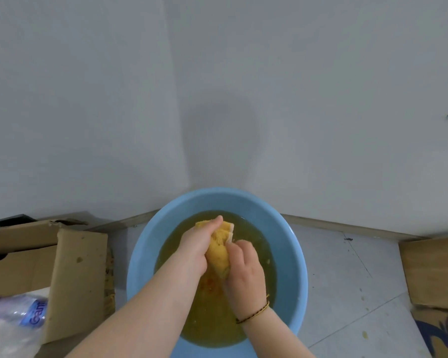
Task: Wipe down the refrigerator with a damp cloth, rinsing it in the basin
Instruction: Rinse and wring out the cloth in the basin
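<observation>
head view, single frame. round light-blue plastic basin (141, 254) sits on the pale grey tiled floor (334, 280) at 6 o'clock of the frame, its far rim near the foot of the grey wall (295, 99). basin holds murky yellow-green water (212, 329). task item: bunched yellow-orange cloth (219, 250), over the middle of the basin, gripped between both hands. left hand (194, 250) comes in from 7 o'clock, fingers curled round the cloth's upper part. right hand (246, 270) comes in from 5 o'clock, fingers curled round the cloth's lower part, just beside the left hand. whether the cloth's lower end touches the water: cannot tell, hands cover it. thin braided brown-and-yellow thread bracelet (254, 312) on the right wrist. at 9 o'clock of the basin, an open brown cardboard box (80, 275), one flap standing just beside the basin rim; at the box's 7 o'clock, a crumpled clear plastic bottle with a blue label (13, 319). at 3 o'clock of the basin, well apart, a flat brown cardboard sheet (432, 270).
</observation>
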Tool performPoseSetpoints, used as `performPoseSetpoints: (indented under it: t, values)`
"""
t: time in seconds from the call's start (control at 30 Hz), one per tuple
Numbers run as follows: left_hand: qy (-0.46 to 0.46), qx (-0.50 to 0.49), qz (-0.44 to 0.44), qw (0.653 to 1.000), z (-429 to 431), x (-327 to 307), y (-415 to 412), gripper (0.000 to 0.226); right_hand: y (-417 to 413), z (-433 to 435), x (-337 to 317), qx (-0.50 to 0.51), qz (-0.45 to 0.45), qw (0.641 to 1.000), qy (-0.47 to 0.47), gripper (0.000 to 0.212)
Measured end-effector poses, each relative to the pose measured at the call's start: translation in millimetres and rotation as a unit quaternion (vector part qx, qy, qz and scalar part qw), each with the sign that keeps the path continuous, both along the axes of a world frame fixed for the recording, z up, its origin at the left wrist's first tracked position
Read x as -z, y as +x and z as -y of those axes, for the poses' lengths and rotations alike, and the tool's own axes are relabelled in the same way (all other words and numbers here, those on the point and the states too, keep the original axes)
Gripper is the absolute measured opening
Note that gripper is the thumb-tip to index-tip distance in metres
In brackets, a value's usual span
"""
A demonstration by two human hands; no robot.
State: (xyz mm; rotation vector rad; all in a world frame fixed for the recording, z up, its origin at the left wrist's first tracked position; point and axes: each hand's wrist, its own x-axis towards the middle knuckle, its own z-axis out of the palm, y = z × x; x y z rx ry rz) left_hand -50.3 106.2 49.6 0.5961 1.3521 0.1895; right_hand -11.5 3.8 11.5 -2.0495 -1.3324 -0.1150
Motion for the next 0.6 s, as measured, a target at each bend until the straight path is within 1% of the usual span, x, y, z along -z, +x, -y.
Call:
performPoseSetpoints:
  t: [0.03,0.07,0.1,0.13,0.17,0.2,0.27,0.3,0.33,0.37,0.4,0.43,0.47,0.5,0.53,0.57,0.6]
  values:
    - [-0.008,-0.023,0.043,0.999,-1,1,2,0.063,-2,-1,-4,0.048,-0.091,0.995,0.000,0.054]
    - [-0.015,-0.045,0.088,0.995,-1,0,5,0.056,-5,-3,-14,0.113,-0.190,0.975,-0.001,0.057]
    - [-0.016,-0.062,0.122,0.990,-2,-1,7,0.048,-7,-7,-23,0.155,-0.294,0.943,-0.009,0.056]
    - [-0.015,-0.069,0.138,0.988,-2,-3,10,0.039,-8,-10,-26,0.163,-0.397,0.903,-0.031,0.056]
    - [-0.012,-0.073,0.146,0.986,-3,-5,12,0.035,-6,-12,-26,0.154,-0.447,0.879,-0.054,0.056]
    - [-0.010,-0.077,0.160,0.984,-3,-7,12,0.038,-2,-14,-24,0.129,-0.450,0.879,-0.088,0.053]
    - [-0.037,-0.097,0.225,0.969,-3,-10,10,0.049,8,-16,-23,0.021,-0.347,0.916,-0.197,0.040]
    - [-0.046,-0.104,0.258,0.960,-4,-11,7,0.053,12,-18,-29,-0.032,-0.297,0.921,-0.249,0.035]
    - [-0.048,-0.099,0.283,0.953,-5,-10,4,0.056,16,-21,-29,-0.056,-0.299,0.914,-0.268,0.026]
    - [-0.042,-0.084,0.298,0.950,-6,-10,0,0.056,20,-23,-33,-0.069,-0.340,0.898,-0.272,0.014]
    - [-0.038,-0.066,0.308,0.948,-6,-11,-3,0.054,24,-23,-33,-0.083,-0.364,0.885,-0.278,0.015]
    - [-0.039,-0.045,0.313,0.948,-6,-13,-6,0.049,26,-24,-34,-0.100,-0.388,0.870,-0.286,0.024]
    - [-0.041,-0.023,0.312,0.949,-7,-14,-10,0.043,28,-22,-33,-0.112,-0.407,0.856,-0.299,0.029]
    - [-0.041,0.005,0.305,0.952,-9,-15,-13,0.037,28,-21,-33,-0.122,-0.424,0.842,-0.312,0.027]
    - [-0.031,0.049,0.281,0.958,-11,-15,-18,0.032,29,-19,-32,-0.130,-0.401,0.845,-0.330,0.019]
    - [-0.012,0.108,0.251,0.962,-12,-13,-23,0.026,29,-15,-29,-0.132,-0.349,0.858,-0.353,0.012]
    - [0.005,0.163,0.230,0.959,-13,-11,-27,0.023,29,-12,-24,-0.130,-0.294,0.872,-0.370,0.015]
